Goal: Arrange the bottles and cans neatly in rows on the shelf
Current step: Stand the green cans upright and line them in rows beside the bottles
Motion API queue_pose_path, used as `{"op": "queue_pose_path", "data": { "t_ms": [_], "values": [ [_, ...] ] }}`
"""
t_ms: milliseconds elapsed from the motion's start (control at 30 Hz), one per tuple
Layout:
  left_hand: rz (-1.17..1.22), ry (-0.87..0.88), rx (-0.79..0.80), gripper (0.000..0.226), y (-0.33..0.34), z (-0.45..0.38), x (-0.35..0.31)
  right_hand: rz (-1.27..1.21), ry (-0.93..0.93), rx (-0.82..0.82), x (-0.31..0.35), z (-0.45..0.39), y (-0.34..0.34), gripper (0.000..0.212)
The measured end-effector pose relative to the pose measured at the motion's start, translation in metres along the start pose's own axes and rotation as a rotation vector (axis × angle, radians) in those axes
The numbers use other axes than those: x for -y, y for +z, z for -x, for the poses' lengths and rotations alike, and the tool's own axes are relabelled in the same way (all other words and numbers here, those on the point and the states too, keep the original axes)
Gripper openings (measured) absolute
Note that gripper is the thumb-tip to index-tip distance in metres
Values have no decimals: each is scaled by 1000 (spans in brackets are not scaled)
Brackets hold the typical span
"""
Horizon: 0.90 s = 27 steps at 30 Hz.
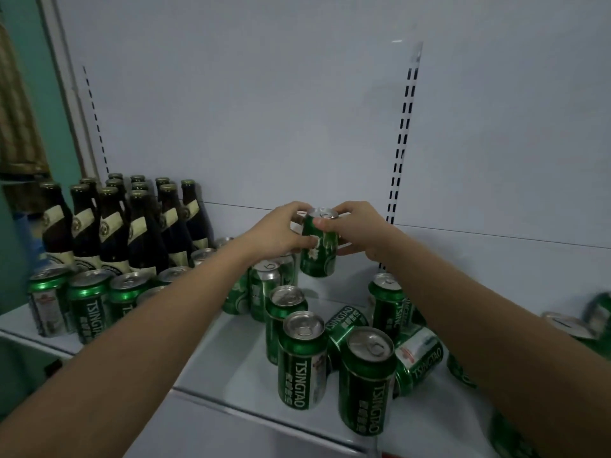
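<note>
Both hands grip one green can point(319, 247), held upright above the shelf point(231, 365) near the back panel: L hand point(281, 231) curls round its left side, R hand point(355, 231) pinches the rim and right side. Can's print is white on green, not readable at this angle.

Readable writing: "TSINGTAO" in white runs vertically on the front cans point(302, 358), also on one w/ silver top at left point(91, 307) and on a tipped can point(418, 358) lying on its side, which shows a red mark too. Other text on the cans is too small to tell.

Bottles point(115, 223), dark glass w/ cream diagonal labels and gold caps, stand in rows at back left; label print too blurred to read. A row of cans stands just in front of them along the shelf's left front edge.

Loose cluster of cans mid-shelf, some upright, some lying. More cans at far right point(591, 320), blurred.

Open room: bare shelf behind the cluster up to the back panel, and a bare strip along the front edge, centre-left.
</note>
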State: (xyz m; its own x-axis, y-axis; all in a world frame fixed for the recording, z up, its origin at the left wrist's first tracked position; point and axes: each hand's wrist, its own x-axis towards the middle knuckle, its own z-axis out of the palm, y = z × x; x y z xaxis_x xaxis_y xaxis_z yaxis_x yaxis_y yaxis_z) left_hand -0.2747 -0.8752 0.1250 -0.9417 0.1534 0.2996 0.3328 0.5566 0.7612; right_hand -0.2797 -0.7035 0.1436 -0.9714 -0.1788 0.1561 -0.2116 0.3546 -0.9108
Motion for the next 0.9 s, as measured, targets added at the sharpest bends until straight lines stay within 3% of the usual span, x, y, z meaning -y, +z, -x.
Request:
{"op": "queue_pose_path", "data": {
  "t_ms": [200, 333, 533, 667, 900],
  "values": [
    [-262, 14, 57, 80, 6, -26, 37, 36, 84, -50, -30, -25, 29, 23],
    [-405, 32, 91, 75, 7, -37, 50, 54, 143, -89, -44, -38, 43, 44],
    [-602, 60, 156, 60, 13, -51, 61, 38, 225, -93, -65, -52, 57, 56],
    [-631, 41, 199, 75, 16, -58, 67, 21, 256, -102, -73, -56, 61, 60],
    [-761, 53, 155, 66, 21, -61, 70, 106, 236, -70, -79, -56, 61, 42]
  ]
}}
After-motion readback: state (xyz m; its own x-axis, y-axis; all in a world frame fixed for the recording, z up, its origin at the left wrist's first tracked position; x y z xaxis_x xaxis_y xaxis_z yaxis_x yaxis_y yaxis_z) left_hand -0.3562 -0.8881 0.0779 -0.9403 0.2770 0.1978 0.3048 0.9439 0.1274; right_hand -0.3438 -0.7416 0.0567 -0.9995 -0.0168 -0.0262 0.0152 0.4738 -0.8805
